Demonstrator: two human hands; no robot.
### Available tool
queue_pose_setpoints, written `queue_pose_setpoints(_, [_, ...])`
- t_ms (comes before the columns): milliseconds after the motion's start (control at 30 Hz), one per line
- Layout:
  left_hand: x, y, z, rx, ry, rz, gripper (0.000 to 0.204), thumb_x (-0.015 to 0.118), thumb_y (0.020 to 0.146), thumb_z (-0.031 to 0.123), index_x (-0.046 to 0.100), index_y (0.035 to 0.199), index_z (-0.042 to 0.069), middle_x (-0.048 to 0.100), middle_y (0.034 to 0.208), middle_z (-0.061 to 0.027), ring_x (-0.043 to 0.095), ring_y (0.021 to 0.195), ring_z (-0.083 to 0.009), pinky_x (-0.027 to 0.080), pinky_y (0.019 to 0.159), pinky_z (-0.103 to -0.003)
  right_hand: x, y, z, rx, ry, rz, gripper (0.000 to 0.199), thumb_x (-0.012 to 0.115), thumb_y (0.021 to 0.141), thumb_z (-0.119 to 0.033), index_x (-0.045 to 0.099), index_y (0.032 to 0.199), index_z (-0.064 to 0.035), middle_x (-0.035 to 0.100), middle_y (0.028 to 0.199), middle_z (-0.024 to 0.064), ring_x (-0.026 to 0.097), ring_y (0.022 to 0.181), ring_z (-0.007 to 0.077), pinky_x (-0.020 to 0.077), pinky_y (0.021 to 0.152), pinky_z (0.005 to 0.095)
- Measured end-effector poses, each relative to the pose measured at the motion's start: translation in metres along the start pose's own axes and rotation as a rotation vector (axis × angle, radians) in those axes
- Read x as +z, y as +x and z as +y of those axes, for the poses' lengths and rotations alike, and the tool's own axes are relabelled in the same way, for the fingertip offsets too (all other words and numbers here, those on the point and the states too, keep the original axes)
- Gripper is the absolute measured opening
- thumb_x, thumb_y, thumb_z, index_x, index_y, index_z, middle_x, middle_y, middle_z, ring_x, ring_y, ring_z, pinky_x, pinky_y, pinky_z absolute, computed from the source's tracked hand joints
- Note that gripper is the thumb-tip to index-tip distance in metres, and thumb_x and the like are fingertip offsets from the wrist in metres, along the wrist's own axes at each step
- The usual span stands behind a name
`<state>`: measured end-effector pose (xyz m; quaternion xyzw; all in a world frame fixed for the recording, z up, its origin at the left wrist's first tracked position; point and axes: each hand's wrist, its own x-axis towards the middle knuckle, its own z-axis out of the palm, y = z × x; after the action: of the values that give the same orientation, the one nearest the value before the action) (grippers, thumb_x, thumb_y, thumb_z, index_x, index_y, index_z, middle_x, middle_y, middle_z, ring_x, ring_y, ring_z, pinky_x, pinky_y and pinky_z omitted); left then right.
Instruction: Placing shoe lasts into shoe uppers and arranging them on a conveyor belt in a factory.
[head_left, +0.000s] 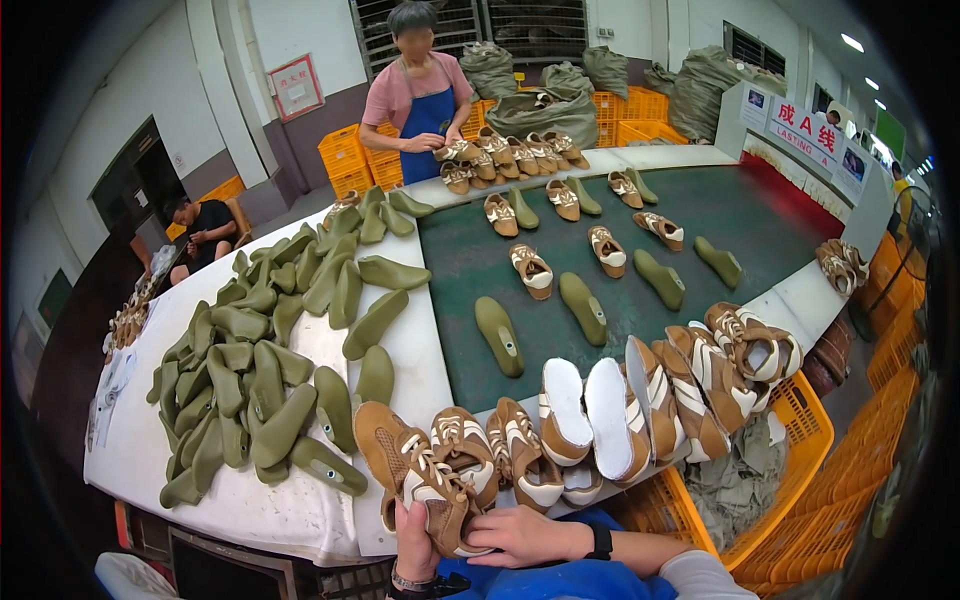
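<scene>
A brown sneaker upper [408,450] with white stripes and pale laces is held up at the table's near edge, its toe pointing away to the left. My left hand [415,540] grips its side, thumb up along the upper. At the heel opening, my right hand [535,537] has its fingers curled over the collar; the fingertips are partly hidden inside. Just beyond stand more sneaker uppers [465,448]. To their right, two shoes show white soles [612,420], and several uppers [710,385] lean in a row along the edge.
Green shoe lasts [250,375] are heaped on the white table [120,480] at left. Lasts and shoes sit on the dark green belt [630,320]. A co-worker [418,95] handles shoes across the table. A yellow crate [800,440] stands at right, and another person [200,235] sits far left.
</scene>
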<state>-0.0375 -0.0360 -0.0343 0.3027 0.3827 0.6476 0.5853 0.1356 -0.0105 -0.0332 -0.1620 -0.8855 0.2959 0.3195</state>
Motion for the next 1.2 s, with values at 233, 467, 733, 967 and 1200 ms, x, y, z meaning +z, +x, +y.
queue_pose_setpoints(233, [0.007, 0.017, 0.029, -0.054, 0.168, -0.102, 0.070, 0.052, 0.087, 0.035, 0.017, 0.139, 0.002, 0.035, 0.134, -0.0107, 0.038, 0.122, -0.0206, 0.034, 0.100, -0.034, -0.019, 0.001, 0.000, -0.005, -0.054, 0.163, 0.022, 0.071, 0.073, -0.024, 0.061, 0.083, -0.0071, 0.061, 0.085, 0.0040, 0.060, 0.072, 0.0213, 0.0489, 0.059, 0.0292])
queue_pose_setpoints(467, [-0.046, 0.139, 0.084, 0.402, 1.623, -0.232, 0.065, 0.065, 0.078, 0.024, 0.034, 0.133, 0.010, 0.044, 0.127, -0.0219, 0.047, 0.113, -0.0342, 0.043, 0.089, -0.038, -0.086, -0.032, -0.006, 0.233, -0.149, 0.463, 0.030, 0.081, 0.060, -0.019, 0.062, 0.077, -0.0021, 0.061, 0.074, 0.0089, 0.060, 0.062, 0.0237, 0.0486, 0.054, 0.0296])
queue_pose_setpoints(733, [-0.121, 0.250, 0.032, -0.154, 2.261, -0.183, 0.073, 0.061, 0.074, 0.047, 0.033, 0.135, 0.019, 0.063, 0.098, -0.0159, 0.062, 0.090, -0.0303, 0.049, 0.077, -0.042, -0.129, -0.065, -0.033, 0.247, -0.386, 0.509, 0.029, 0.080, 0.061, -0.020, 0.062, 0.075, -0.0022, 0.061, 0.071, 0.0086, 0.061, 0.060, 0.0234, 0.0479, 0.053, 0.0282])
queue_pose_setpoints(967, [-0.110, 0.257, 0.054, -0.466, 1.769, -0.286, 0.077, 0.066, 0.074, 0.035, 0.029, 0.136, 0.011, 0.064, 0.086, -0.0179, 0.063, 0.055, -0.0214, 0.053, 0.062, -0.032, -0.230, -0.020, -0.046, 0.536, -0.182, 0.048, 0.033, 0.076, 0.070, -0.027, 0.061, 0.088, -0.0031, 0.062, 0.072, 0.0084, 0.061, 0.059, 0.0176, 0.0472, 0.052, 0.0271])
queue_pose_setpoints(1200, [-0.115, 0.264, 0.047, -0.266, 1.831, -0.350, 0.073, 0.061, 0.072, 0.042, 0.036, 0.132, 0.008, 0.064, 0.067, -0.0132, 0.063, 0.059, -0.0239, 0.052, 0.066, -0.036, -0.238, 0.148, 0.100, 0.642, -0.145, -0.347, 0.036, 0.064, 0.077, -0.025, 0.058, 0.105, -0.0027, 0.062, 0.086, 0.0101, 0.062, 0.067, 0.0184, 0.0490, 0.060, 0.0292])
